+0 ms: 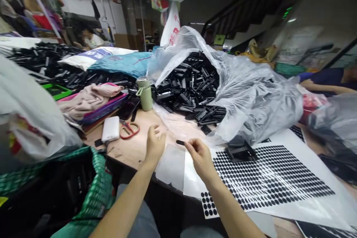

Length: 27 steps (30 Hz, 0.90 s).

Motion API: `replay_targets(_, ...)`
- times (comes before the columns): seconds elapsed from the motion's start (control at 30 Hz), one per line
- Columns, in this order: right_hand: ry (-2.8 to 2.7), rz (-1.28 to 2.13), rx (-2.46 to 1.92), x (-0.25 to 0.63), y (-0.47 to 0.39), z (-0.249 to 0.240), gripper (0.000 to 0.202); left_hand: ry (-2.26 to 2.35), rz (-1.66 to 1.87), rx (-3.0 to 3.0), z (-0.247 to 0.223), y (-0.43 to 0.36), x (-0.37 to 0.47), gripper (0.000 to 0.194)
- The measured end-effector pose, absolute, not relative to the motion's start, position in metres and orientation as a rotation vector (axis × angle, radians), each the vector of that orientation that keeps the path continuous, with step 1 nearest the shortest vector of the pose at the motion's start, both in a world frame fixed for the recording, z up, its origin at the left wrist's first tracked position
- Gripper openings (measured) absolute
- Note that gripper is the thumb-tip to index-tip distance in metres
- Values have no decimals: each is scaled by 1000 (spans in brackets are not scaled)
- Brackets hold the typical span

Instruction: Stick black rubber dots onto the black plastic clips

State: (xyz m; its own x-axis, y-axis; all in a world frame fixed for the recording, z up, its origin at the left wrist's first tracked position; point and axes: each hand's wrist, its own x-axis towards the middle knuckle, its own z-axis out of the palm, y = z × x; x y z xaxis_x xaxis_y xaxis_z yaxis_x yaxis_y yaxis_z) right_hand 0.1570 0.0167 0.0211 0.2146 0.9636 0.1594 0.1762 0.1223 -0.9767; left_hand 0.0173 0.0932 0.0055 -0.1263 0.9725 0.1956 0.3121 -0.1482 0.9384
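Note:
Between the thumb and fingertips of my right hand (200,155) is a small black strip-shaped piece (180,142), its free end pointing left. My left hand (155,143) hovers over the table to the left of it, fingers loosely curled and apart, with nothing visible in them. Right of my right hand lies a white sheet with rows of round black stickers (267,178), and a black plastic part (241,149) rests on its upper edge. Ahead, a large grey plastic bag (251,96) lies open, with many black plastic pieces (192,81) spilling from its mouth.
Left of my hands are red-handled scissors (129,131), a white power bank (111,129) and a green bottle (145,95). A green woven sack (97,178) with dark contents stands below the table edge. Another person's arm (326,86) shows at the right.

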Motion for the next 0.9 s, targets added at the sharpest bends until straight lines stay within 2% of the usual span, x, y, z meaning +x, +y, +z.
replay_targets(0.07, -1108, 832, -1396, 190, -4, 15, 23, 1394, 1126, 1767, 0, 135, 64, 22)
replay_targets(0.2, -987, 876, -1506, 231, -43, 6, 28, 1353, 1013, 1817, -10, 200, 140, 16)
replay_targets(0.37, -838, 908, -1586, 258, -71, -3, 28, 1333, 948, 1755, -28, 215, 158, 14)
replay_targets(0.5, -809, 932, -1588, 269, -77, -4, 28, 1299, 952, 1635, -28, 189, 114, 5)
replay_targets(0.63, -885, 1033, -1496, 260, -65, 9, 26, 1207, 914, 1335, -12, 132, 57, 18)
replay_targets(0.77, -1001, 1016, -1435, 236, -45, 22, 23, 1001, 809, 803, 3, 67, 30, 13)
replay_targets(0.9, -1133, 1021, -1420, 212, -41, 26, 20, 972, 743, 694, 12, 26, 31, 16)
